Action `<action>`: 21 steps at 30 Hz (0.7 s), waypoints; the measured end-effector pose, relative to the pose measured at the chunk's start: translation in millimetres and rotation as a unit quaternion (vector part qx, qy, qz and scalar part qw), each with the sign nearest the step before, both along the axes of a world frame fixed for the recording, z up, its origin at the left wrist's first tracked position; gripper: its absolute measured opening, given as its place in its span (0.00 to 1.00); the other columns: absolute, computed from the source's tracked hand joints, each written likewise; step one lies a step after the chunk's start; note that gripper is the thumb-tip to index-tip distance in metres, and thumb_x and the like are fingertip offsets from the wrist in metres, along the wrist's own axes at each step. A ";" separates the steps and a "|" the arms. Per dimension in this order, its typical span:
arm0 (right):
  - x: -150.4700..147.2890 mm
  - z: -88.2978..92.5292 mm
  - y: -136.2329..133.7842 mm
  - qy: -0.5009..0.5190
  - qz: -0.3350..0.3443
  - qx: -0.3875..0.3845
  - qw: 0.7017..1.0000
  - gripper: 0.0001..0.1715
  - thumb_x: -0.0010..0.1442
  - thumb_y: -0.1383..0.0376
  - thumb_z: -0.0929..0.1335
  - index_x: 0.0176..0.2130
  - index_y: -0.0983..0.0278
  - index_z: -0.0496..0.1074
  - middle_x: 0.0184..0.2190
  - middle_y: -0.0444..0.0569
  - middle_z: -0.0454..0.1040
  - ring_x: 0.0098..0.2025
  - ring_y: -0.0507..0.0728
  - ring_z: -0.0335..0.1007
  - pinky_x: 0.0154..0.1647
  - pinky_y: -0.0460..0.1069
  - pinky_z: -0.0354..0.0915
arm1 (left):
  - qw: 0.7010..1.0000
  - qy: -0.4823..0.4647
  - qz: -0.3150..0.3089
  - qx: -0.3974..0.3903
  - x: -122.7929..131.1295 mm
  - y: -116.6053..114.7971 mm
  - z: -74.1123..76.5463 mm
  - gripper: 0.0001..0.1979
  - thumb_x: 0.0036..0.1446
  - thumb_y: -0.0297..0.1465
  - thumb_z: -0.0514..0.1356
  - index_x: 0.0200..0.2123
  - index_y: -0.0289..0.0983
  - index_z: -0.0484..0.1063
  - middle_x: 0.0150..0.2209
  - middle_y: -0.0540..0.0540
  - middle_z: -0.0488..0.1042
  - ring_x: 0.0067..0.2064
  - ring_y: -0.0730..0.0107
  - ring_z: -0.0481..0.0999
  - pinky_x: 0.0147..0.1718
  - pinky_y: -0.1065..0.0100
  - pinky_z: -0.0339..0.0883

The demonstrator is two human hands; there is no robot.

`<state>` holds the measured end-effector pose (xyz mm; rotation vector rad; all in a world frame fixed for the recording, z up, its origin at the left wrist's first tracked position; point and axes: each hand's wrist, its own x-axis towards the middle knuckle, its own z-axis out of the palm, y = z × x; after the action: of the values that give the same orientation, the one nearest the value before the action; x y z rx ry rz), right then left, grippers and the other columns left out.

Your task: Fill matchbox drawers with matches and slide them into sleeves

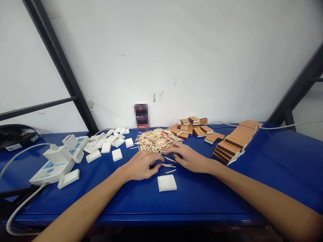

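A heap of matches (156,139) with red tips lies at the middle of the blue table. My left hand (143,164) is at its front left edge, thumb and forefinger apart, the thumb tip beside a few loose matches (168,165). From the right, my right hand (185,156) reaches the heap's front edge with curved fingers spread from the thumb; I see nothing held in it. One more match (170,171) lies nearer me. Just in front of it sits a white matchbox tray (167,183), flat on the table. The undersides of my fingers are partly hidden.
White matchbox trays (106,147) are scattered to the left, by a power strip (54,171) with chargers and cables. Brown matchbox sleeves (200,131) are piled behind right; more lie in a leaning stack (238,137) at right. A blurred box (141,116) stands against the wall.
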<state>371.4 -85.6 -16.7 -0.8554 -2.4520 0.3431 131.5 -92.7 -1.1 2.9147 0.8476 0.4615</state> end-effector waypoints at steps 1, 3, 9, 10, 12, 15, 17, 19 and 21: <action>1.0 -0.4 0.5 -0.004 0.005 0.003 1.000 0.26 0.56 0.80 0.59 0.47 0.60 0.72 0.42 0.50 0.66 0.43 0.55 0.64 0.45 0.51 0.63 | 1.000 -0.005 -0.008 0.003 -0.1 -0.1 -0.3 0.11 0.61 0.30 0.54 0.45 0.39 0.73 0.31 0.49 0.71 0.32 0.71 0.69 0.33 0.70 0.59; 2.2 -1.3 1.4 -0.019 0.014 0.001 1.000 0.28 0.55 0.82 0.59 0.46 0.59 0.73 0.43 0.50 0.65 0.45 0.55 0.63 0.47 0.52 0.63 | 1.000 -0.007 -0.020 0.005 -0.3 -0.2 -0.7 0.12 0.62 0.29 0.53 0.45 0.39 0.74 0.35 0.47 0.71 0.36 0.70 0.69 0.35 0.70 0.60; 1.9 -1.1 2.7 -0.040 0.013 -0.014 0.999 0.17 0.62 0.74 0.61 0.42 0.60 0.75 0.42 0.50 0.66 0.45 0.56 0.64 0.47 0.53 0.63 | 1.000 0.016 -0.017 -0.002 -1.6 1.4 -2.1 0.12 0.62 0.29 0.54 0.44 0.40 0.76 0.34 0.47 0.68 0.35 0.71 0.69 0.36 0.70 0.60; 1.9 -0.6 2.9 -0.039 0.009 -0.014 0.999 0.15 0.62 0.73 0.62 0.41 0.60 0.75 0.41 0.50 0.67 0.45 0.56 0.64 0.47 0.53 0.63 | 1.000 0.017 -0.013 0.000 -1.7 1.9 -2.5 0.12 0.62 0.29 0.54 0.44 0.41 0.76 0.34 0.47 0.68 0.35 0.71 0.69 0.36 0.70 0.60; 2.4 0.1 3.4 -0.036 0.001 -0.013 0.999 0.13 0.62 0.72 0.63 0.40 0.60 0.75 0.40 0.50 0.68 0.45 0.57 0.64 0.47 0.53 0.63 | 1.000 0.016 -0.007 0.003 -1.6 2.8 -3.1 0.11 0.62 0.29 0.54 0.43 0.40 0.76 0.34 0.47 0.69 0.36 0.70 0.69 0.37 0.70 0.61; 3.5 -0.3 4.4 -0.031 -0.012 -0.019 0.999 0.11 0.61 0.72 0.64 0.38 0.61 0.75 0.39 0.49 0.69 0.43 0.56 0.65 0.46 0.52 0.63 | 1.000 0.009 0.002 0.005 -1.4 3.9 -3.2 0.11 0.62 0.30 0.54 0.43 0.39 0.75 0.35 0.47 0.71 0.37 0.70 0.70 0.38 0.69 0.61; 4.2 -1.3 5.1 -0.033 -0.022 -0.020 0.999 0.08 0.61 0.70 0.65 0.38 0.61 0.74 0.39 0.49 0.69 0.43 0.56 0.66 0.45 0.52 0.63 | 1.000 0.006 0.006 0.008 -1.7 4.4 -2.5 0.10 0.61 0.29 0.54 0.42 0.39 0.75 0.35 0.47 0.71 0.37 0.69 0.71 0.37 0.69 0.61; 4.5 -2.6 5.7 -0.035 -0.034 -0.019 0.999 0.06 0.61 0.67 0.66 0.38 0.61 0.74 0.39 0.49 0.69 0.42 0.56 0.66 0.44 0.51 0.63 | 1.000 0.007 0.009 0.011 -2.4 4.9 -1.6 0.09 0.60 0.28 0.55 0.39 0.38 0.75 0.34 0.48 0.72 0.36 0.70 0.71 0.37 0.69 0.61; 4.2 -3.6 6.1 -0.037 -0.040 -0.020 0.998 0.06 0.62 0.65 0.66 0.38 0.62 0.74 0.38 0.49 0.68 0.41 0.56 0.66 0.43 0.51 0.62 | 1.000 0.007 0.013 0.016 -3.1 5.2 -0.8 0.07 0.58 0.27 0.55 0.36 0.38 0.74 0.33 0.49 0.72 0.35 0.70 0.70 0.36 0.69 0.61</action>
<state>375.6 -79.5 -20.3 -0.9974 -2.4774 0.3375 128.5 -87.6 -1.9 2.9421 0.8899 0.4627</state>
